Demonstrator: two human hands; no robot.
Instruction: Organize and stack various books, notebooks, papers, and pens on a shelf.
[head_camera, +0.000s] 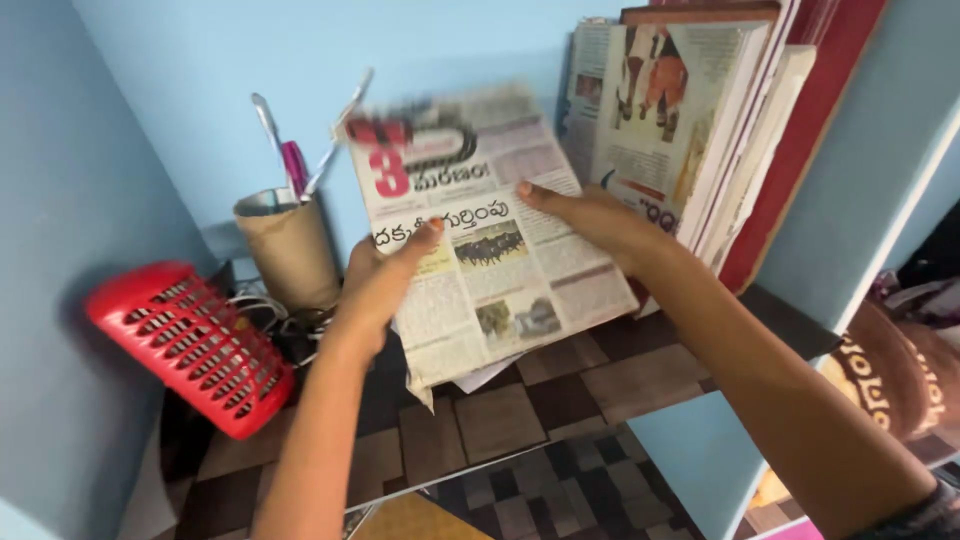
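Both hands are on a folded newspaper (490, 240), thin, soft newsprint, its edges blurred, with a loose corner hanging below. It is held up over the shelf (560, 390), which is lined with a checked covering of brown and dark squares. The left hand (375, 285) pinches the paper's left edge, thumb across the front and fingers hidden behind, so that grip is closed on the paper. The right hand (590, 215) clamps the right edge, thumb flat on the print, fingers out of sight behind; closed on it too. Just right of the paper, a stack of books (720, 120) leans against the pale blue wall, one wrapped in newsprint, one with a dark red cover. To the left stands a dull cup (288, 250) with a toothbrush (285, 150) poking out. Nearer the corner lies a red plastic basket (190, 345), slotted and oblong, tilted, with tangled cables (275, 315) just beside it.
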